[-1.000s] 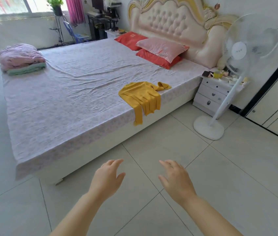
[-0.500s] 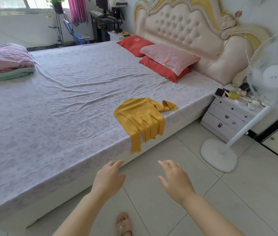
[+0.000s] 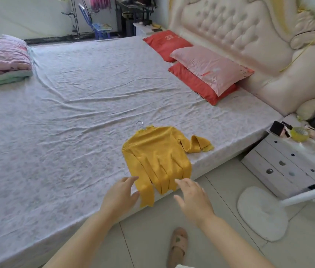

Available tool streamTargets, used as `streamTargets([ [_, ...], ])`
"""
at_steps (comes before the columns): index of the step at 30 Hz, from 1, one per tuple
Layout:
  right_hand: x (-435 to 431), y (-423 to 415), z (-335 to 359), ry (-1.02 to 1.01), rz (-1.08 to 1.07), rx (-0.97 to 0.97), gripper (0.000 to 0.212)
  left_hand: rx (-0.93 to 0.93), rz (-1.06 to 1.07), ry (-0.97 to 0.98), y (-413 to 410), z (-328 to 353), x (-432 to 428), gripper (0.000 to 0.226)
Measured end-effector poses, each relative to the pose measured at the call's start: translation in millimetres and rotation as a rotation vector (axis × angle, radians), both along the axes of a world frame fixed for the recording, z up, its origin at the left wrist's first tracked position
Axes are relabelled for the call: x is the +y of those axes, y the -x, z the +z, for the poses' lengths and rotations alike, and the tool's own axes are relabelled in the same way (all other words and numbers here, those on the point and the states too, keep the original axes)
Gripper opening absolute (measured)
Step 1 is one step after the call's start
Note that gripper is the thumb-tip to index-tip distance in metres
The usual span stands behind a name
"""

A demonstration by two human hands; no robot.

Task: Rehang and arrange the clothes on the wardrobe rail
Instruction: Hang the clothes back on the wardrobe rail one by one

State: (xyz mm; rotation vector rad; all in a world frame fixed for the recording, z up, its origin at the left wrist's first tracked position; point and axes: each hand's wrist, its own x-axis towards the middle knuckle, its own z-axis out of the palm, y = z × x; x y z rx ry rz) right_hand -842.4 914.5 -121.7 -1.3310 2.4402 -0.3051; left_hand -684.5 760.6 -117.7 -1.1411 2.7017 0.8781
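From the head view, the yellow sweater point(image 3: 158, 157) lies flat near the edge of the bed point(image 3: 66, 117), neck pointing away from us. The wire hook of a hanger point(image 3: 139, 123) pokes out at the collar, so we judge it is already on its hanger. One sleeve point(image 3: 147, 197) dangles over the mattress edge toward the floor, and the other point(image 3: 199, 146) is folded out to the side on the sheet. Our left hand point(image 3: 121, 194) hovers just beside the dangling sleeve with its fingers loosely apart and holding nothing. We cannot tell whether a fingertip brushes the knit. Our right hand point(image 3: 193, 198) is at the hem, fingers spread and relaxed, also empty. The step in hand looks like picking the sweater up to carry it to the wardrobe rail, which is out of view. To do it well, we should reach past the hem to the collar and take the hanger by its hook or neck instead of pulling on the fabric. A tug at the hem could slide the knit off the hanger's shoulders. The other hand can lift the body and gather both sleeves so nothing drags over the bed edge or the tiles. A slipper point(image 3: 177, 246) sits on the floor below our arms, and a fan base point(image 3: 259, 211) stands to the right, near our path.
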Motion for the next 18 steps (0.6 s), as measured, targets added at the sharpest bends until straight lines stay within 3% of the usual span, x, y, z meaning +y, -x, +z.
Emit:
streamTargets([
  [8, -92.7, 139.3, -13.2, -0.08, 0.167, -0.064, 0.051, -0.031, 0.192, -0.014, 111.7, -3.7, -62.1, 0.05],
  [18, -195.6, 215.0, -62.6, -0.215, 0.262, -0.073, 0.049, -0.131, 0.255, -0.131, 172.4, -55.8, -144.4, 0.052],
])
